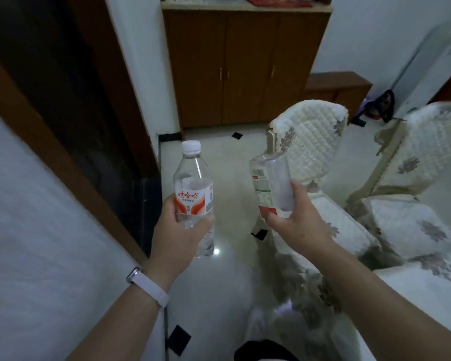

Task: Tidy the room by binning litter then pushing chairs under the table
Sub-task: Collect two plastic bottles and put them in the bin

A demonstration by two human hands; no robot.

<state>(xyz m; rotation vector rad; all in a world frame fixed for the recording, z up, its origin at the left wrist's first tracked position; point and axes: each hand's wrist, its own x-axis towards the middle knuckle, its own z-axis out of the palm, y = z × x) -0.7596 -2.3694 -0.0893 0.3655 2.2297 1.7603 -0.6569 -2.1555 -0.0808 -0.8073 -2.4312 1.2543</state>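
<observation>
My left hand (175, 238) grips a clear plastic water bottle (193, 183) with a white cap and a red and white label, held upright. My right hand (298, 225) holds a second clear bottle (270, 183), squarish, with a red and green label, tilted with its flat base upward. Two chairs with white quilted, flower-patterned covers stand to the right: the nearer chair (315, 142) just behind my right hand, the other chair (427, 162) further right. The table (427, 290) with a matching cloth fills the lower right corner.
A brown wooden cupboard (245, 69) stands ahead against the wall. A dark doorway with a brown frame (63, 100) lies to the left. The pale tiled floor (232, 269) runs between doorway and chairs. A white plastic bag (266, 324) shows at the bottom.
</observation>
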